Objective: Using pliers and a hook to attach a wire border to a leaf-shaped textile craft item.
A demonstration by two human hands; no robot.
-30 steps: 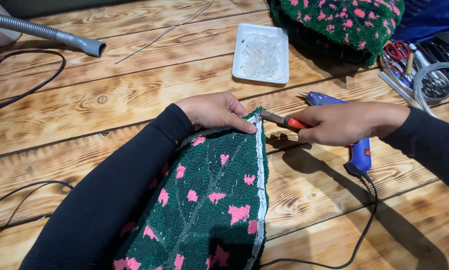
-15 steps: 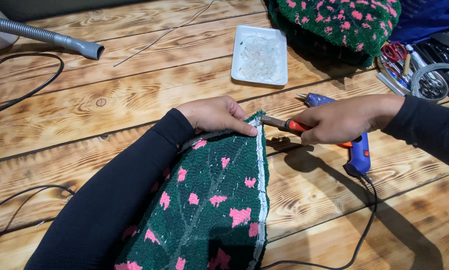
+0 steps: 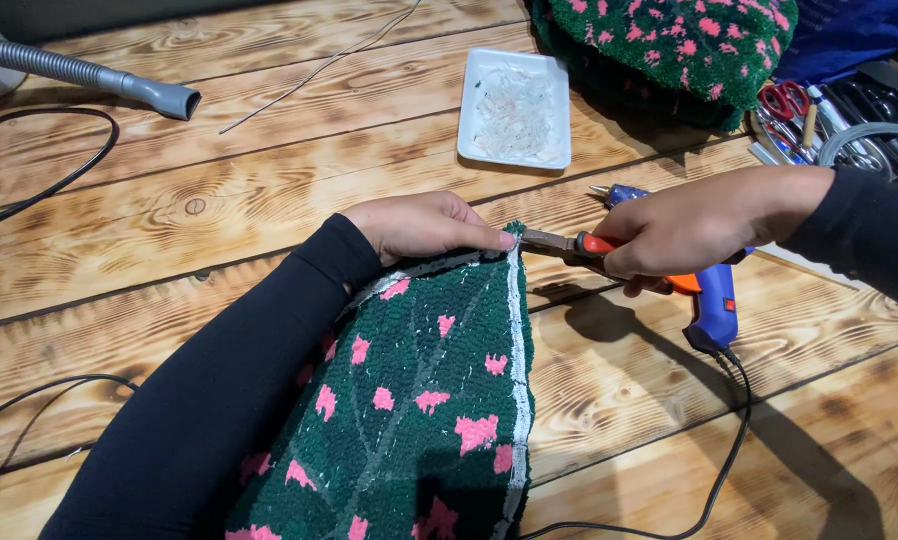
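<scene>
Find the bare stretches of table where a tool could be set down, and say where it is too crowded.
Bare planks lie between the grey hose, the white tray and the left hand. More lie right of the green tufted piece, inside the glue gun cord. The top right is crowded: a second tufted piece, red scissors. The right hand holds pliers.

Showing as tufted cloth, the green rug piece (image 3: 419, 400): matt, rough pile with pink flecks, its edge trimmed in a pale woven band. Touching that edge, pliers (image 3: 569, 245) presenting dull metal jaws and glossy orange plastic grips. Lying just beyond the rug piece, wooden tabletop (image 3: 219, 200): scorched grain, satin sheen, planked. Sitting further beyond the rug piece, white tray (image 3: 514, 140) looking like smooth plastic. Resting right of the rug piece, glue gun (image 3: 714, 300) in glossy blue plastic.
</scene>
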